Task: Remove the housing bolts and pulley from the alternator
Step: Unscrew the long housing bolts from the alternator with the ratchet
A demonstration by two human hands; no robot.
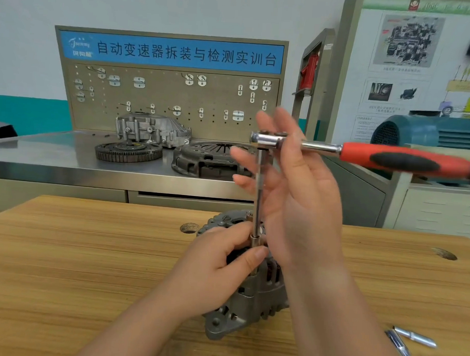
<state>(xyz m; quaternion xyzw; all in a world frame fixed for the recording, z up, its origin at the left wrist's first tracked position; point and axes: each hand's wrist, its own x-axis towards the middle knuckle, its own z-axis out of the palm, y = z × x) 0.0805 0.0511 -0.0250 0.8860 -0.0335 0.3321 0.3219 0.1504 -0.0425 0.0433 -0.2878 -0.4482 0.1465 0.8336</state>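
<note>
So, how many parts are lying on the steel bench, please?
3: toothed disc left, aluminium casing behind it, clutch cover right; the right hand may hide more.

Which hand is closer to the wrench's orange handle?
Right. The right hand is open beside the ratchet head, just next to the orange handle. The left hand is far below it, pinching the socket on the alternator.

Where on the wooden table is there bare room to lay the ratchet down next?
Widest bare patch: the light wooden table left of the grey metal alternator and the round hole. A smaller one lies right, between the alternator and the dark knot. Crowded: the near right corner, where silver metal bits lie.
</note>
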